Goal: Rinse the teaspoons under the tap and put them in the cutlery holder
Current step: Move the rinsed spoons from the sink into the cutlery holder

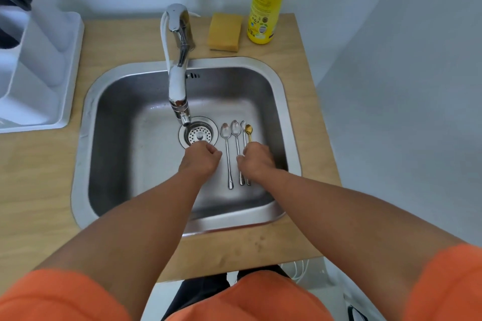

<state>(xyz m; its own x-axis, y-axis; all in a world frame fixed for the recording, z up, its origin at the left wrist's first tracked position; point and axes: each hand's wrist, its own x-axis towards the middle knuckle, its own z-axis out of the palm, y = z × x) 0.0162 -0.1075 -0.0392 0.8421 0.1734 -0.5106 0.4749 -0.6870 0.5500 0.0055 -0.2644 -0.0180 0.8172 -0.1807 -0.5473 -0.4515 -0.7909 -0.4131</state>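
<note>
While both hands reach down into the sink (284,122), the right hand (257,161) lies over the handles of the teaspoons, its fingers curled down onto them; it hides the contact, so whether it pinches a handle or only rests on the handles cannot be told. The left hand (200,157) is closed in a loose fist with nothing visible in it, hovering just beside the drain strainer (199,133) and left of the spoons.

Four teaspoons lie side by side on the sink floor, bowls pointing toward the far wall: a silver teaspoon (228,156) farthest left and fully in view, a second silver one (236,135) next to it, a thinner silver one (243,129) (its handle partly under the right hand), and a small gold teaspoon (249,131) at the right, only its bowl and neck showing.

The tap (178,60) arches over the basin with its spout ending just above the strainer; no stream of water can be made out.

On the wooden counter (39,177), a white cutlery holder (39,68) stands at the left, well apart from the spoons. Behind the sink sit a yellow sponge (225,32) and, just beside it, a yellow bottle of dish soap (266,0). Orange sleeves (448,284) fill the bottom edge.
</note>
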